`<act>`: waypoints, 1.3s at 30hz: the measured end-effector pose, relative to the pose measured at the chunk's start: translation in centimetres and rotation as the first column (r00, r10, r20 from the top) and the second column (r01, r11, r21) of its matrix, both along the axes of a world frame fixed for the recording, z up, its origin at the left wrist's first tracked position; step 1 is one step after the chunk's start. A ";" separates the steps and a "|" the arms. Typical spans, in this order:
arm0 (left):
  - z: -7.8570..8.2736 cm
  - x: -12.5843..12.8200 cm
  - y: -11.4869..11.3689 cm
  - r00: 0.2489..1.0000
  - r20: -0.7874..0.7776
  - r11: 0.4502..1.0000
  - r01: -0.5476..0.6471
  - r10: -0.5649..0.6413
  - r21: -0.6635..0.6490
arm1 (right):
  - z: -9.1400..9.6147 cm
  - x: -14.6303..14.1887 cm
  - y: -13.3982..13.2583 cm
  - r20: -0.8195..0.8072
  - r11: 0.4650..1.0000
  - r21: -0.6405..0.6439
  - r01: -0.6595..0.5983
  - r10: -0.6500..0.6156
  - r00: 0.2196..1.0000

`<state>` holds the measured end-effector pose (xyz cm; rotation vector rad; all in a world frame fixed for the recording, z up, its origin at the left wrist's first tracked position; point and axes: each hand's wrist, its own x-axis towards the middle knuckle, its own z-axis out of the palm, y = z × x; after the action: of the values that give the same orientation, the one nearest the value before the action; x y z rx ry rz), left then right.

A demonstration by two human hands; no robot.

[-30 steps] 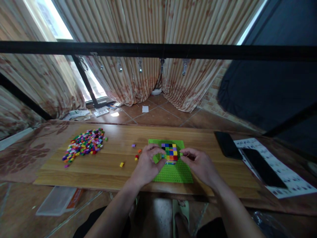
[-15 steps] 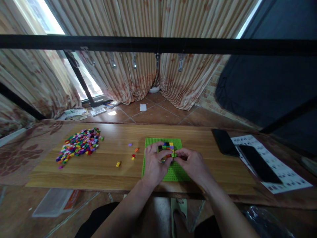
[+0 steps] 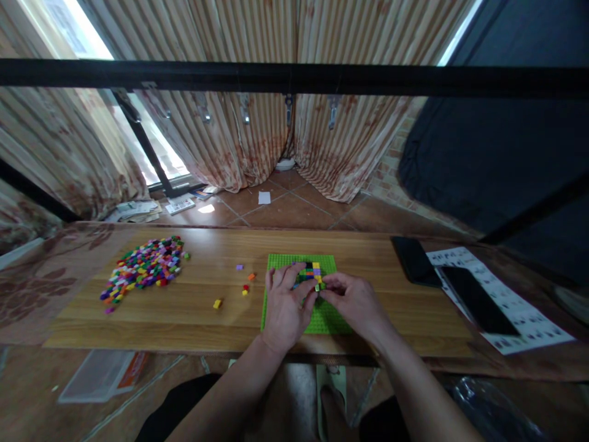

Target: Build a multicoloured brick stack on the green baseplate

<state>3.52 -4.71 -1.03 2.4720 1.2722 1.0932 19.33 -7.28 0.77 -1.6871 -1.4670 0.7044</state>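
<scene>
A green studded baseplate (image 3: 338, 319) lies on the wooden table, bearing a small build of coloured bricks (image 3: 316, 270) in black, yellow, purple and other colours. My left hand (image 3: 288, 301) rests over the left side of the plate, its thumb and forefinger closed at the near edge of the build and hiding part of it. From the right, my right hand (image 3: 352, 298) pinches a small green brick (image 3: 321, 286) against the build. What lies between my left fingertips is too small and covered to make out.
A heap of mixed bricks (image 3: 145, 267) lies at the table's left. Between it and the plate are a yellow brick (image 3: 217, 304), an orange brick (image 3: 251, 277) and a purple brick (image 3: 240, 267). Two dark phone-like slabs (image 3: 414, 261) and a printed sheet (image 3: 538, 313) lie on the right.
The green brick at my fingertips has turned or shifted slightly, showing a paler face. Both hands stay at the build; the whole view has moved a little.
</scene>
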 end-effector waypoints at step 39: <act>-0.3 0.2 -0.1 1.000 0.011 1.000 0.009 -0.009 0.010 | -0.8 0.5 0.7 -0.104 0.999 -0.033 0.007 -0.010 0.995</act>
<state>3.73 -4.76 -1.37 2.4732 1.2543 1.1121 19.83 -6.62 0.02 -1.6552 -1.3820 0.8038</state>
